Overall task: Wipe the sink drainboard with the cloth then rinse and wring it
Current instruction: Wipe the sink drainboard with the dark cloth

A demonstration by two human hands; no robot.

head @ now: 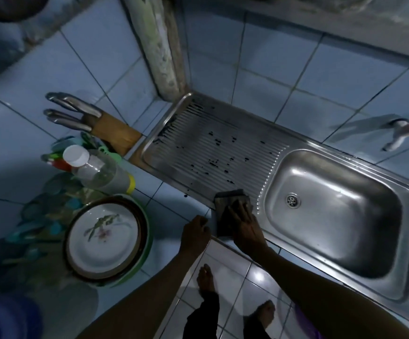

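A right hand lies flat-fingered on the cloth at the drainboard's near edge, left hand loosely curled, empty; wiping barely begun, dark spots ahead need sweeping strokes.

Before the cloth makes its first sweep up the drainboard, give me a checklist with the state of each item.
1. Cloth flat on the drainboard's near edge: ok.
2. Right hand pressing on the cloth with straight fingers: ok.
3. Left hand clear of the wiping path, at the counter edge: ok.
4. Dark spots still on the ridges, so wiping is needed: not ok.
5. Sink basin free for rinsing: ok.
6. Tap running: cannot tell.
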